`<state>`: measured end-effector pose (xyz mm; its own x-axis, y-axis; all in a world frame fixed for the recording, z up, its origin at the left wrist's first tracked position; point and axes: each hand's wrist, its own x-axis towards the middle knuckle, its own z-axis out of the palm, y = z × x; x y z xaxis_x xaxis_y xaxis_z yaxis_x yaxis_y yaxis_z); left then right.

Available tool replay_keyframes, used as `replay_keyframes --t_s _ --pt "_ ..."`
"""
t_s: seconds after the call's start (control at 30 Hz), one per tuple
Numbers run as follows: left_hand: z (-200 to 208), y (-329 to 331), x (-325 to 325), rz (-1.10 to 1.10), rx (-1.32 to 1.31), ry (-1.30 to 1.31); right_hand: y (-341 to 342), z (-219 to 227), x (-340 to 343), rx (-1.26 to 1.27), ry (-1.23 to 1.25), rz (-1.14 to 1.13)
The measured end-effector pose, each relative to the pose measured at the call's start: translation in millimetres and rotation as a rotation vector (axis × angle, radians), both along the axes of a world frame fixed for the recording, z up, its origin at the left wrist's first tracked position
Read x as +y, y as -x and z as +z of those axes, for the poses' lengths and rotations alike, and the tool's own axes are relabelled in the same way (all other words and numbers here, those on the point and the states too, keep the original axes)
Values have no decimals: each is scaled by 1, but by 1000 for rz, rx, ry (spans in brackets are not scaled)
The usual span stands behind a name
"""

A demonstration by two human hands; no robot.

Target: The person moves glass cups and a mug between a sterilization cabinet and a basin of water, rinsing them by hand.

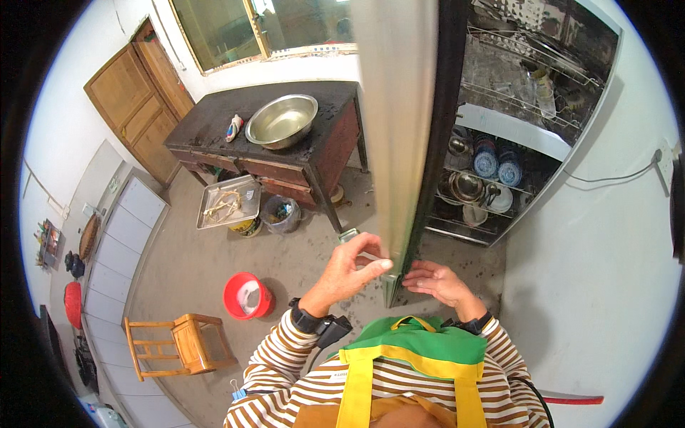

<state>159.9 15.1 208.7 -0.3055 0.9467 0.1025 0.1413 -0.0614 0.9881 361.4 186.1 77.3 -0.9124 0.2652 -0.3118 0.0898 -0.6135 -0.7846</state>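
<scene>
In front of me a tall cabinet door (pixel 403 143), pale on one side and dark-edged on the other, stands swung out, its near end between my hands. My left hand (pixel 348 269) is at the pale side, fingers curled and thumb stretched toward the edge. A small greenish piece (pixel 348 235) shows behind its knuckles; what the fingers hold, if anything, is hidden. On the dark side, my right hand (pixel 441 283) has its fingers stretched out, tips at the door's edge. Right of the door, the open cabinet (pixel 514 128) holds wire racks with bowls, blue-patterned dishes and glassware.
A dark table (pixel 207 118) bears a metal basin (pixel 282 121). Below stand a metal tray (pixel 228 202) and a lined bin (pixel 281 214). A red bucket (pixel 247 295) and a wooden chair (pixel 182 342) are at left. A cable (pixel 614 177) runs along the right wall.
</scene>
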Motion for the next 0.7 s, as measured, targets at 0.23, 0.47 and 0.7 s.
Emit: replay_keyframes --t_s 0.23,0.47,0.7 --pt "11 -33 16 -285 50 -60 -39 11 10 -75 -341 -136" --pt "3 -32 44 -256 281 -164 -94 69 0 -171 -787 -212" --pt "0 -28 64 -193 387 -153 -112 120 -39 -345 -884 -462"
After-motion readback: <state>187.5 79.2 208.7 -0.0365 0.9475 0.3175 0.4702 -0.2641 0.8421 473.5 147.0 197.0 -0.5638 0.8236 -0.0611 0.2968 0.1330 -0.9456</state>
